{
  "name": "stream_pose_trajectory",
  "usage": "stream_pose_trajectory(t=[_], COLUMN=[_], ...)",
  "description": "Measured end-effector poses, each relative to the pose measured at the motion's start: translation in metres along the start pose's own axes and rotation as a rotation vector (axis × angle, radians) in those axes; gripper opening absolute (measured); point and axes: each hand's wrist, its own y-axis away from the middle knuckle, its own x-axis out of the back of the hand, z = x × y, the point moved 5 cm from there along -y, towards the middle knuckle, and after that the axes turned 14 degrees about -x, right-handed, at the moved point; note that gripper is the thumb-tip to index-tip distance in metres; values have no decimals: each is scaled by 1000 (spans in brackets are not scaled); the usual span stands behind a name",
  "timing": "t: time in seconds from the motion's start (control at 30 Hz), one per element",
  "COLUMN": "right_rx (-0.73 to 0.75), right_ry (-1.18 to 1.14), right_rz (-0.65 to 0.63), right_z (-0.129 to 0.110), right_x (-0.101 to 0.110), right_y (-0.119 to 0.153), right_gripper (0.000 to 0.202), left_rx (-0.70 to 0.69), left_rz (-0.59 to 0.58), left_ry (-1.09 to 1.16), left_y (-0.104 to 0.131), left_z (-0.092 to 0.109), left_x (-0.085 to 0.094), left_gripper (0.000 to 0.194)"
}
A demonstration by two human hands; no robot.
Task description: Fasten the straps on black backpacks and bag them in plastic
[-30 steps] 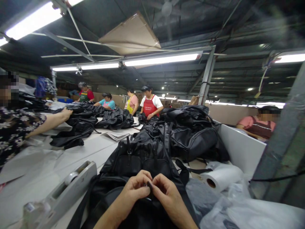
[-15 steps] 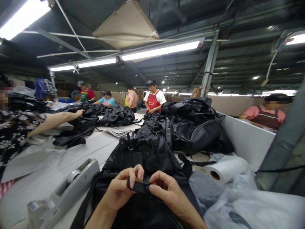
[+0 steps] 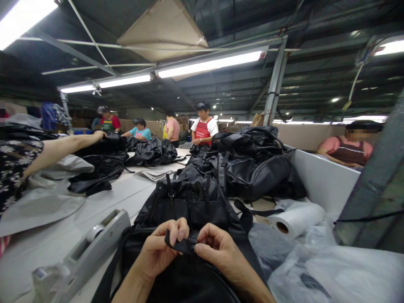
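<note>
Left hand (image 3: 164, 249)'s got a black strap (image 3: 183, 245) pinched between thumb and fingers, and the right hand (image 3: 217, 248) is pinching it too, at the other end. That's all right over the black backpack (image 3: 183, 275) lying on the table (image 3: 31, 252). Tape dispenser (image 3: 82, 254)'s off left, plastic roll (image 3: 301, 216)'s over on the right.

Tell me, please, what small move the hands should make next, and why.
Perhaps the left hand should gently straighten the black strap while the right hand steadies it. The left hand pinches the strap, whose tip bends upward, and the right hand is at its other visible end, above the black bag; the detail there is too small to make out.
</note>
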Motion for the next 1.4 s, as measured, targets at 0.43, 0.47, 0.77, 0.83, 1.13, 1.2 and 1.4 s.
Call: stream_pose_trajectory(t=[0.43,0.47,0.77,0.83,1.13,1.2,1.4], right_rx=[50,61,200,235,363,440,315], right_ry=[45,54,229,338,445,471,489], right_rz=[-41,-41,88,175,309,398,383], right_z=[3,3,8,9,-1,-7,-7], right_x=[6,7,14,16,18,22,22], right_y=[2,2,-7,-7,0,4,4], right_gripper=[21,21,15,15,15,17,16], left_rx=[98,111,417,494,465,409,313], left_rz=[60,54,0,-9,55,53,-35], left_ry=[-456,-509,-849,-776,-674,-725,-919], left_y=[-3,-4,2,6,9,6,2], left_z=[-11,-12,-23,-27,-31,-35,-40], left_x=[-2,-1,11,13,17,14,5], left_gripper=[14,17,9,12,39,35,20])
